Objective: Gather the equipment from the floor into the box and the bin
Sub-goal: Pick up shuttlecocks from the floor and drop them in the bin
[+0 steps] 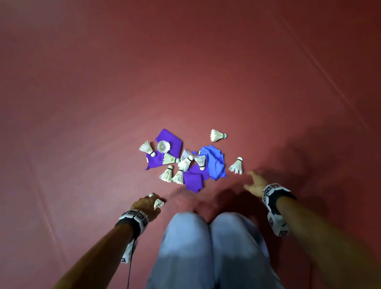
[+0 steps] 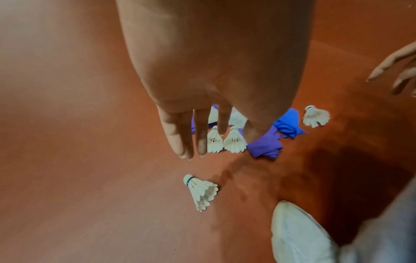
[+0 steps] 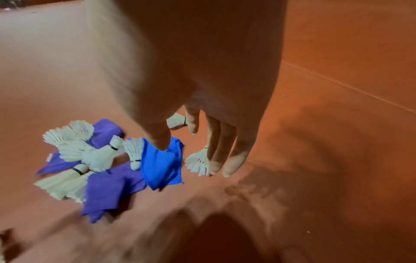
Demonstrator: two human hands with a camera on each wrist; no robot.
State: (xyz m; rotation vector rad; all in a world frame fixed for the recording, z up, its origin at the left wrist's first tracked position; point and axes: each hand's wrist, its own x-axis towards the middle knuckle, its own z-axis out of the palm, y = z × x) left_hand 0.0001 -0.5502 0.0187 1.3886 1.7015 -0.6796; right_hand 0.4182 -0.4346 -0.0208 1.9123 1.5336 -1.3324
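Observation:
Several white feather shuttlecocks point(image 1: 184, 162) lie in a heap on the red floor with two purple cloths point(image 1: 170, 141) and a blue cloth point(image 1: 214, 161). My left hand point(image 1: 147, 204) hovers with straight fingers over a lone shuttlecock point(image 1: 158, 203), which lies loose on the floor under the fingers point(image 2: 195, 142) as the nearest shuttlecock point(image 2: 201, 191). My right hand point(image 1: 254, 183) is spread open just right of another stray shuttlecock point(image 1: 237, 166); its fingers point(image 3: 220, 151) hang beside that shuttlecock point(image 3: 198, 162), holding nothing. One more shuttlecock point(image 1: 218, 135) lies behind the heap.
My knees in pale trousers point(image 1: 209, 251) are bent just behind the heap, and a white shoe point(image 2: 297, 234) stands near the left hand. Bare red floor point(image 1: 97, 88) with faint seams surrounds the heap. No box or bin shows.

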